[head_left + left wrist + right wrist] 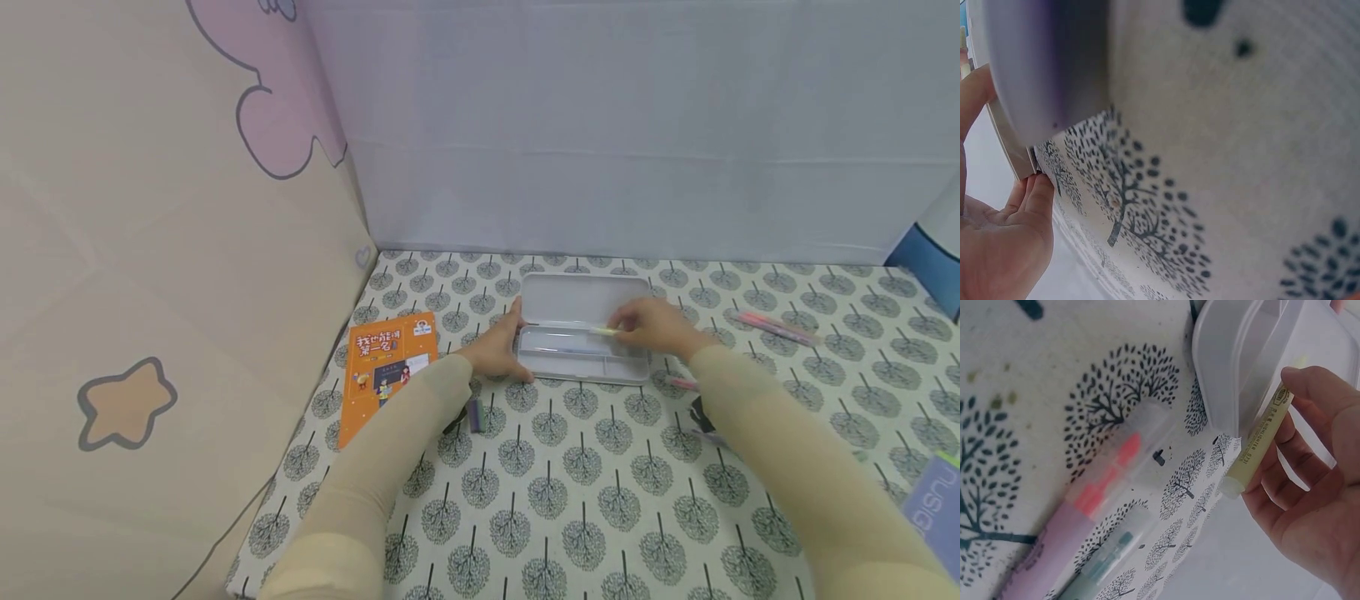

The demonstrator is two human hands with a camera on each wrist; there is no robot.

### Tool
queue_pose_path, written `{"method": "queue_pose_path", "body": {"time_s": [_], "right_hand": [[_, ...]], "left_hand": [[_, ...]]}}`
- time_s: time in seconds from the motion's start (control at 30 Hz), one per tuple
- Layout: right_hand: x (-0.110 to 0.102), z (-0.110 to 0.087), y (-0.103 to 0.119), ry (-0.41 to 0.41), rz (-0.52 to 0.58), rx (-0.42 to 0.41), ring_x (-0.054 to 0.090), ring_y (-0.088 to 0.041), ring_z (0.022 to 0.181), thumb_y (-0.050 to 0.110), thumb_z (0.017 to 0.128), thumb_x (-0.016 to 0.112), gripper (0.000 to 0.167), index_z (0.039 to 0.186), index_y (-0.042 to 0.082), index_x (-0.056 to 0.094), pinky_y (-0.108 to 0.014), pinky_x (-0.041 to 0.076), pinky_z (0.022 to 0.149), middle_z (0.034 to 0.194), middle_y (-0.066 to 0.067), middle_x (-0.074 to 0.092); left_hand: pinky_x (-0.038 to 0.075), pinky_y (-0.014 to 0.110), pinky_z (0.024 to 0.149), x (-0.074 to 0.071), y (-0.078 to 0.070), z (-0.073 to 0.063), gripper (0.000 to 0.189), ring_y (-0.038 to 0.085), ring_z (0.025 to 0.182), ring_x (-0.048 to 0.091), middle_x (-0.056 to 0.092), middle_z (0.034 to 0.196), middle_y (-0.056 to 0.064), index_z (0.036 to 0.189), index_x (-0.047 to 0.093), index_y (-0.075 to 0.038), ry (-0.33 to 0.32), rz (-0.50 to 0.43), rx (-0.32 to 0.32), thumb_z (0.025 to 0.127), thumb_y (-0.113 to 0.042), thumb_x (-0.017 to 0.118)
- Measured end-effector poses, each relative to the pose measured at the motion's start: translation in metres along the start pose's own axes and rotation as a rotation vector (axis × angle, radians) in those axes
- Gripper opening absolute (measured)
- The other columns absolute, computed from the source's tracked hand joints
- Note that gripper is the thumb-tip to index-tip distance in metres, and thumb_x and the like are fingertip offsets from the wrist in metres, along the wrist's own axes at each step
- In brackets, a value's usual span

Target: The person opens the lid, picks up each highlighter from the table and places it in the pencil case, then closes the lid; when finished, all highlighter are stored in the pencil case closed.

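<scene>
A white pencil case [570,367] lies with its lid [585,298] laid back on the patterned cloth. My left hand [497,346] holds the case's left end, thumb near the front corner and fingers farther back along the side. In the left wrist view, this hand [1007,250] touches the case's edge. Over the right part of the case, my right hand [654,326] pinches a pale yellow highlighter [1263,440] between thumb and fingers. The right wrist view shows the highlighter slanting beside the case's rim [1225,369].
Left of the case lies an orange book [390,367], with a dark purple item [477,414] near the left forearm. Pink-tipped highlighters [776,327] lie to the right. A black object [701,414] is partly behind the right sleeve; a purple-blue box [937,508] stands at the right edge.
</scene>
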State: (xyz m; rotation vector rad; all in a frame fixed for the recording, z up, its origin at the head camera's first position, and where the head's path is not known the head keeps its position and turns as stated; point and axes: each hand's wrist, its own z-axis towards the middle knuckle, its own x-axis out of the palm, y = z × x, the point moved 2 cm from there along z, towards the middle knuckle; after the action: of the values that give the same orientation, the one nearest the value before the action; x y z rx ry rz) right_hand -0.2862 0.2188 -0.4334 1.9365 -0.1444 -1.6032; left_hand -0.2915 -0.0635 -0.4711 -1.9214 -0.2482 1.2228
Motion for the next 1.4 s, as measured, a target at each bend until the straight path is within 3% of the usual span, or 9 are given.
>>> {"method": "queue_pose_path", "body": {"time_s": [0.6, 0.9, 1.1, 1.4], "right_hand": [[0.007, -0.001, 0.009, 0.019, 0.023, 0.017, 0.063, -0.020, 0.083, 0.011, 0.083, 0.072, 0.016, 0.098, 0.010, 0.073, -0.036, 0.056, 0.074, 0.092, -0.006, 0.071], [0.013, 0.002, 0.011, -0.002, 0.025, -0.015, 0.064, -0.025, 0.091, 0.013, 0.081, 0.074, 0.015, 0.095, 0.011, 0.074, -0.044, 0.055, 0.085, 0.099, -0.010, 0.072], [0.017, 0.004, 0.015, 0.009, 0.028, -0.012, 0.064, -0.028, 0.098, 0.016, 0.082, 0.074, 0.017, 0.098, 0.011, 0.073, -0.047, 0.052, 0.092, 0.105, -0.012, 0.071], [0.023, 0.008, 0.027, 0.009, 0.004, -0.069, 0.063, -0.025, 0.093, 0.015, 0.082, 0.074, 0.015, 0.096, 0.009, 0.074, -0.045, 0.053, 0.088, 0.099, -0.010, 0.072]], "left_hand": [[0.034, 0.036, 0.114, 0.001, 0.002, 0.000, 0.152, 0.020, 0.124, 0.049, 0.046, 0.138, 0.005, 0.153, -0.019, -0.015, -0.011, -0.006, -0.002, 0.053, -0.023, 0.095], [0.032, 0.035, 0.116, 0.000, 0.001, 0.001, 0.151, 0.020, 0.124, 0.048, 0.046, 0.136, 0.005, 0.152, -0.019, -0.009, -0.004, 0.002, 0.027, 0.055, -0.024, 0.095], [0.034, 0.035, 0.115, 0.001, 0.001, 0.001, 0.151, 0.019, 0.123, 0.049, 0.046, 0.137, 0.004, 0.153, -0.018, -0.011, -0.006, -0.002, 0.008, 0.053, -0.023, 0.095], [0.033, 0.033, 0.115, 0.001, 0.000, 0.000, 0.150, 0.018, 0.124, 0.048, 0.046, 0.138, 0.004, 0.153, -0.019, -0.012, -0.004, -0.008, 0.005, 0.054, -0.022, 0.094]]}}
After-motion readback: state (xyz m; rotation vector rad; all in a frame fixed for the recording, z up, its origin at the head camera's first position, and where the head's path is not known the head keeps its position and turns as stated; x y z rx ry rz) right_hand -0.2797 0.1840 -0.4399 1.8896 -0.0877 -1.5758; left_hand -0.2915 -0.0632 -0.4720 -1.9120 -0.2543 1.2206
